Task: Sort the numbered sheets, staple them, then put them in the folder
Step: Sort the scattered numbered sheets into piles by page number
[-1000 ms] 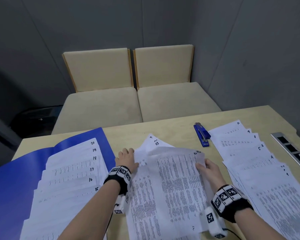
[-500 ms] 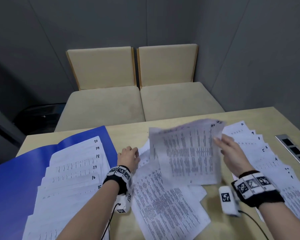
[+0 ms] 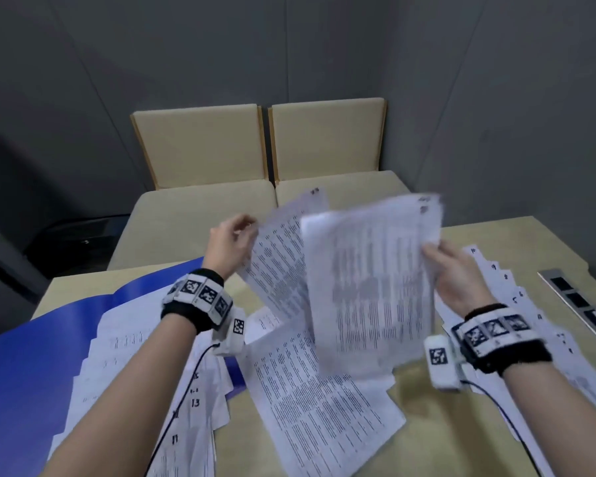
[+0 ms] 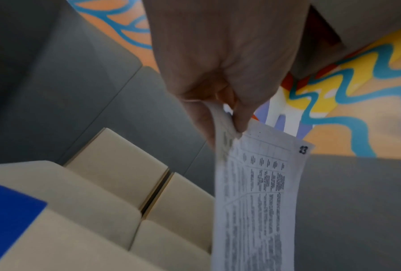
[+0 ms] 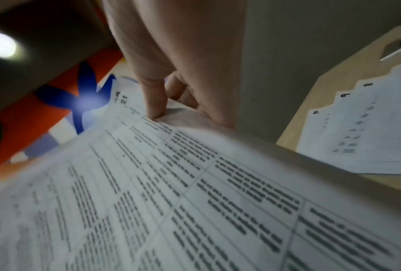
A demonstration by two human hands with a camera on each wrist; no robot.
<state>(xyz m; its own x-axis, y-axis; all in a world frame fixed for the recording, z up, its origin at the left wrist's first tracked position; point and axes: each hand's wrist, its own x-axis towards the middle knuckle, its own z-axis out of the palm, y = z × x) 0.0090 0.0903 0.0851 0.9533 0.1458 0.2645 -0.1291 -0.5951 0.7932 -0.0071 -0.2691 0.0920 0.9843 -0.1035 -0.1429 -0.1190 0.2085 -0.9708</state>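
Note:
Both hands are raised above the table. My left hand (image 3: 250, 228) pinches the top edge of one printed sheet (image 3: 283, 256); the left wrist view shows that sheet (image 4: 259, 192) is numbered 23, with my left hand (image 4: 220, 111) on its top edge. My right hand (image 3: 429, 251) grips a few printed sheets (image 3: 369, 287) by their right edge; one of them (image 5: 171, 201) reads 21. The open blue folder (image 3: 31, 356) lies at the left under a fan of numbered sheets (image 3: 145, 356). Another fan (image 3: 496, 280) lies at the right. The stapler is hidden.
More loose printed sheets (image 3: 324, 414) lie on the wooden table (image 3: 444, 449) below my hands. A metal socket strip (image 3: 578, 304) is set into the table at the far right. Two beige chairs (image 3: 203, 149) stand behind the table against grey walls.
My right hand has lifted its sheets from the centre pile up into the air. My left hand has left the table, taken hold of sheet 23 and raised it too.

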